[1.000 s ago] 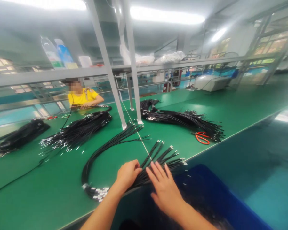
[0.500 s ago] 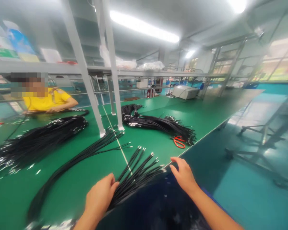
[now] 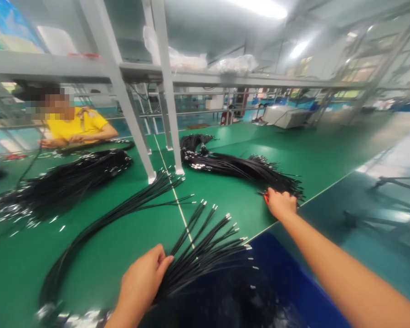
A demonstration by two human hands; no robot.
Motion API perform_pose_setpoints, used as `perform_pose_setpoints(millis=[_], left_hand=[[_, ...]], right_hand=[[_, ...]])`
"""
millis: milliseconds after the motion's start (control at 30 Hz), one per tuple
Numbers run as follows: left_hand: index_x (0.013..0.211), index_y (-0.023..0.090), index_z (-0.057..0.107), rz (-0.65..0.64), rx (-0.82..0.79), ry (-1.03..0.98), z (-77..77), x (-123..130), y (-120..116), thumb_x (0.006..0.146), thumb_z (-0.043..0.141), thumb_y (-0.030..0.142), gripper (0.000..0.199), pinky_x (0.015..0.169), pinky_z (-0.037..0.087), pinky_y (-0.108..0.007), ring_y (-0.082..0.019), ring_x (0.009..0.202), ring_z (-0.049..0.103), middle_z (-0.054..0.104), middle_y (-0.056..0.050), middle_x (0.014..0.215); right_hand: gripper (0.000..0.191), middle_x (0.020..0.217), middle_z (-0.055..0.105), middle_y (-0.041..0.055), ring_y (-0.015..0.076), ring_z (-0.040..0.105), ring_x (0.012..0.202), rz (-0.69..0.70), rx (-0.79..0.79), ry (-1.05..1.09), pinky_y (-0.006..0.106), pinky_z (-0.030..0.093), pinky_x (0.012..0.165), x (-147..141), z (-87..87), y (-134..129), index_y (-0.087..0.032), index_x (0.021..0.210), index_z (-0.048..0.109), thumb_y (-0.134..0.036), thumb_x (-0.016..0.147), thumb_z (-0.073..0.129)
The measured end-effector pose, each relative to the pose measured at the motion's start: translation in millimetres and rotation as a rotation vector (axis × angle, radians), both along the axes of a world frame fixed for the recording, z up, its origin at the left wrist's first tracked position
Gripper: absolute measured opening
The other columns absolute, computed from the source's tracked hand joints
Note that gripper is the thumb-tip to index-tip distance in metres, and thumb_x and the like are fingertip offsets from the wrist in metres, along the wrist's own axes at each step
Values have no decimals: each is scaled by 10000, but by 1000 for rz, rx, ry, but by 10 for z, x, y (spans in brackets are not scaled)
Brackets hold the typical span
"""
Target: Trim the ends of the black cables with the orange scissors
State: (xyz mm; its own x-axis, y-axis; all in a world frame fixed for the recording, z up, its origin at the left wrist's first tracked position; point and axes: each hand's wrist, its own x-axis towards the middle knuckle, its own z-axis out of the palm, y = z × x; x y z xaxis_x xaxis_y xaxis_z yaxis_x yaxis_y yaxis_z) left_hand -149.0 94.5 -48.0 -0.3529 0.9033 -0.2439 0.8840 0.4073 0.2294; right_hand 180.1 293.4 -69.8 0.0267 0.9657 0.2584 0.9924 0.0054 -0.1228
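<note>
My left hand point(image 3: 143, 278) is closed around a bundle of thin black cables point(image 3: 198, 259). Their silver tips fan out to the right, over the table edge. My right hand point(image 3: 283, 202) reaches far across to the table's front edge, fingers curled over red-handled pliers point(image 3: 266, 198). Only a bit of red handle and the dark tip show; the rest is under the hand. Just behind that hand lies a thick pile of black cables point(image 3: 239, 166). A curved bunch of black cables point(image 3: 99, 228) rests left of the held bundle.
A co-worker in a yellow shirt point(image 3: 78, 125) sits across the green table point(image 3: 218, 205), handling cables. Another large cable heap point(image 3: 75, 182) lies at left. Grey shelf posts point(image 3: 169, 100) stand on the table. A blue bin point(image 3: 287, 273) is below the near edge.
My right hand has moved forward and right from the table edge and closed over the red-handled pliers. My left hand still holds the cables. The view has tilted down.
</note>
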Motion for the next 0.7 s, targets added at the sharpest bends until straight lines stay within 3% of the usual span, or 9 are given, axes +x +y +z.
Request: perform_pose_setpoints(millis=[100,200,267,333,367,467,533,633,700], left_hand=[[704,237,513,43,32,-10,33,16,-55,891,460,356,228,579,379,-272,-197,679,616,670,5,705],[808,244,575,11,211,6,13,243,-217,934,386,332,244,753,423,-274,-180,850,610,677,-18,880],[785,250,614,-299,400,-49,-74,527,-326,939,375,288,288,760,439,-294,-189,832,605,677,-38,837],[815,261,646,-674,301,-63,-212,843,-371,917,427,255,242,696,460,-329,-206,791,613,697,-43,832],[879,250,659,-749,236,-22,-288,983,-363,901,473,246,187,683,471,-338,-220,831,617,710,-54,872],[1120,147,626,-736,163,82,-470,1234,-270,874,510,173,273,826,472,-413,-284,1022,585,679,-152,1093],[1049,98,662,-693,135,114,-522,1263,-209,858,520,133,241,838,471,-441,-303,991,606,694,-180,1016],[877,125,702,-665,88,152,-521,1193,-176,846,539,116,165,749,502,-408,-283,875,649,711,-142,892],[935,129,695,-661,71,176,-512,1117,-194,834,589,169,152,758,501,-419,-299,910,644,702,-151,960]], right_hand=[[297,1187,597,81,245,609,990,-14,-49,1,460,518,809,-46,102,-40,-187,1161,562,-292,884,585],[300,1201,590,87,253,598,1019,-11,-69,69,474,501,839,-92,230,-153,-175,1158,566,-290,881,588],[278,1207,588,84,262,580,1056,-15,-80,156,498,474,877,-108,326,-221,-174,1137,580,-274,878,592],[240,1184,600,78,267,565,1079,-26,-88,285,519,443,911,-112,427,-256,-174,1099,600,-241,868,604],[231,1165,608,74,264,569,1071,-38,-85,369,518,442,911,-111,478,-262,-172,1087,605,-229,863,610],[248,1105,625,65,230,615,956,-71,-40,708,455,504,821,-110,627,-270,-167,1100,590,-253,868,607],[242,1035,631,54,195,633,848,-67,19,987,390,535,725,-104,728,-302,-161,1100,572,-286,893,568],[154,797,592,-11,141,624,715,-8,89,1380,324,536,663,-62,855,-465,-182,994,552,-209,935,411],[147,682,539,-47,116,601,636,40,95,1575,284,524,626,-8,877,-690,-219,899,543,-173,882,405]])
